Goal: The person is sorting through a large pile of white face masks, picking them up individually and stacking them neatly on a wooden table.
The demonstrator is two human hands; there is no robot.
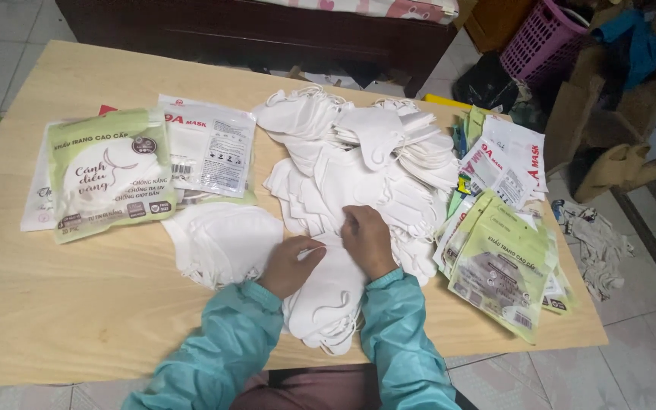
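Right, both hands are down in the pile, here is how it lies.
Left hand: the left hand (291,265) is curled, fingertips pinching the edge of the near stack of white masks (328,296); it grips cloth, not a strap, as far as I can tell.
Right hand: the right hand (368,239) is closed knuckles-up on the same stack, pressing it down just beside the left.
Near stack: it sits at the front edge of the surface (77,304), between the two teal sleeves (229,342), ear loops dangling over the rim.
Handling: I judge these masks feather-light, soft and floppy; layers slide on each other, so pinch the folded edge or the whole stack, not a loop.
Big heap: the loose heap of masks (366,159) is behind the hands, folded, curved, matte white.
Side stack: a smaller pile of masks (222,243) lies left of the left hand.
Packets: glossy green pouches (108,173) lie at far left, more green and white pouches (503,262) fan out at right, slick film.
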